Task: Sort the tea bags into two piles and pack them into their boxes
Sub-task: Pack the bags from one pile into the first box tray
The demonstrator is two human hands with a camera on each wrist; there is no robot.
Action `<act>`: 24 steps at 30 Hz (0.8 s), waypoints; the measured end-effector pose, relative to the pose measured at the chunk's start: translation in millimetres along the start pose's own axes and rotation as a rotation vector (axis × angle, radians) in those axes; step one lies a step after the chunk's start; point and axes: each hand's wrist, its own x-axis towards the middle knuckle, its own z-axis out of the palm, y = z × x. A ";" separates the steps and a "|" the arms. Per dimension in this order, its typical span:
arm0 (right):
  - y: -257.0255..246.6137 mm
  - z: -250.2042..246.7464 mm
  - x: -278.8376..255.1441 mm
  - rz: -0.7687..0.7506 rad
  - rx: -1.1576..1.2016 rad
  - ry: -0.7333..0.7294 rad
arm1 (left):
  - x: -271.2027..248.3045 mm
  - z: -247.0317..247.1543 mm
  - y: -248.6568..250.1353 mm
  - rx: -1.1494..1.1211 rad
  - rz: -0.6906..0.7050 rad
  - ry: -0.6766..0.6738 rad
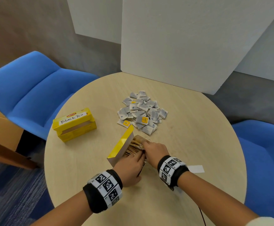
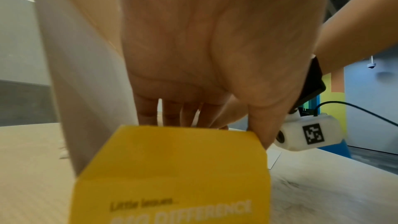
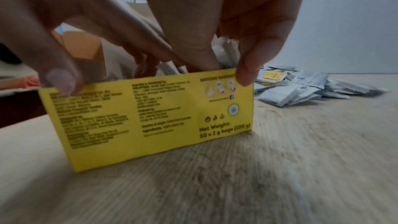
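I am seeing both hands working inside the open yellow box (image 1: 120,146), which is standing on the round table (image 1: 190,144) close to the near edge, lid flap raised on its left side.

Left hand (image 1: 129,167): it is reaching down into the box from the near end. In the left wrist view the fingers (image 2: 148,111) are hanging fairly straight behind the box's end wall, thumb lying against the wall's right corner. I cannot tell whether the fingertips are closing on anything; the wall is hiding them.

Right hand (image 1: 156,150): it is sitting over the box's far end, on the brown tea bags (image 1: 133,146) packed upright inside. In the right wrist view its thumb and one finger are lying on the outside of the printed side wall (image 3: 150,118) while the other fingers (image 3: 193,54) are dipping in among the bag tops. Pinching or merely pressing: I cannot tell.

The pile of grey-white tea bags (image 1: 142,111) is lying loose on the table just beyond the box, apart from both hands. A second yellow box labelled "Black Tea" (image 1: 74,123) is lying well to the left, opening facing me.

Hard to make out: the box interior is largely covered by the hands, and both wrist views are blurring. A white paper strip (image 1: 196,168) is showing partly behind the right wristband.
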 end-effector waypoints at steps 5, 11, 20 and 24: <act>-3.6 -2.8 3.8 0.091 0.033 -0.045 | -13.3 5.6 -6.8 -0.214 0.011 0.170; -1.3 -12.7 -1.8 0.060 0.107 0.016 | -2.1 4.1 -13.6 -0.246 -0.059 0.297; 6.6 -17.7 -6.4 0.055 0.205 0.013 | 32.6 -20.4 -8.0 -0.103 -0.041 0.301; 11.3 -16.7 -4.9 0.041 0.189 0.002 | 42.7 -18.6 -10.1 -0.027 -0.015 0.263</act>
